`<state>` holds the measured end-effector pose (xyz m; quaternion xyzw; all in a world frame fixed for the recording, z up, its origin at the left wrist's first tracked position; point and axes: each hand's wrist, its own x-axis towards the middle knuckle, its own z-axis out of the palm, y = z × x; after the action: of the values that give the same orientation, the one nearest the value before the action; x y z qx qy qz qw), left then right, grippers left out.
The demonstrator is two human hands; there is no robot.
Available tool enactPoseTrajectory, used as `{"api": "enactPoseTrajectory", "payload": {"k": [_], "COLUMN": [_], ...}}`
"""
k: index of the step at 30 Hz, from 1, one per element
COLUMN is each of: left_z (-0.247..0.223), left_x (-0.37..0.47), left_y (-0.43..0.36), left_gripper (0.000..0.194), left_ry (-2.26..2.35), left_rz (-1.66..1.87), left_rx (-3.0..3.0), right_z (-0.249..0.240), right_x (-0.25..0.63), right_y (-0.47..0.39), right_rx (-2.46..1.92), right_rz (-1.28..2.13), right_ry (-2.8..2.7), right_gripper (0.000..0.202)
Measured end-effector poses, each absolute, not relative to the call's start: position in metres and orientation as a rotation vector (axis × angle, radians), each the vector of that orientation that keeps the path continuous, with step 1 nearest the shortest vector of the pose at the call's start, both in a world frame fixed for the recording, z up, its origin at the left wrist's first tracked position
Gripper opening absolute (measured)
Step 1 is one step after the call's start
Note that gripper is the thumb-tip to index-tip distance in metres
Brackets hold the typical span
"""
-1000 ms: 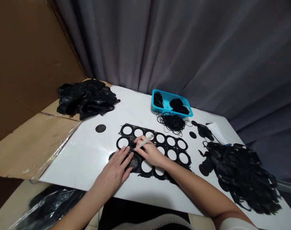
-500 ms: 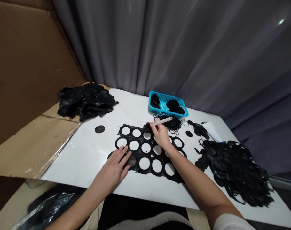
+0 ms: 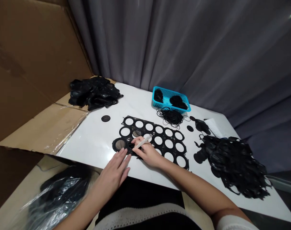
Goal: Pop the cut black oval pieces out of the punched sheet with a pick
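As R hand (image 3: pixel 147 154) grips 1 tool (image 3: pixel 145 140), L (image 3: pixel 114 171) touches 1 sheet (image 3: pixel 163 136).

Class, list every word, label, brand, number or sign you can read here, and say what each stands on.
None can be read.
Cardboard, blue basket: no lettering visible.
Pale tool in the right hand: any marking is too small to read.
White sheet: any writing is too blurred.

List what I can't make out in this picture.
In the head view:
Lower end of the white stick: hidden by the right hand.
Some holes in the black sheet: covered by that hand.
What fills the plastic bag: obscured by glare.
Any writing on the white paper: too small.
Left forearm: cut by bottom edge.
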<state>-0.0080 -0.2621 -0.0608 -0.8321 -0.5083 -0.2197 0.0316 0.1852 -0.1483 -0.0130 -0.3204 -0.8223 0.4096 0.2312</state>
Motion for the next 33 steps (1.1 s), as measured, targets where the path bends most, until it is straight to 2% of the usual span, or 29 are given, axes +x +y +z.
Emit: {"api": "enactPoseTrajectory", "payload": {"k": [16, 22, 25, 33], "left_z": [-0.058, -0.060, -0.061, -0.055], "left_x": [-0.009, -0.009, -0.008, -0.009], "left_y": [-0.257, -0.255, -0.252, -0.252], "left_gripper": [0.037, 0.037, 0.034, 0.033], "left_ry": [-1.591, -1.565, -1.546, -1.549], "left_rz": [-0.700, -0.747, -0.749, -0.773], "left_rx": [-2.575, -2.571, -2.563, -2.573], "right_z": [-0.014, -0.026, -0.032, -0.017], "right_x": [0.183, 0.180, 0.178, 0.185], "right_y": [-0.150, -0.164, -0.161, -0.135], "right_rx": [-0.880, -0.832, -0.843, -0.953], "right_rz": [1.120, 0.801, 0.704, 1.026], "right_ry": [-2.255, -2.437, -2.465, -2.204], "right_gripper": [0.017, 0.008, 0.015, 0.017]}}
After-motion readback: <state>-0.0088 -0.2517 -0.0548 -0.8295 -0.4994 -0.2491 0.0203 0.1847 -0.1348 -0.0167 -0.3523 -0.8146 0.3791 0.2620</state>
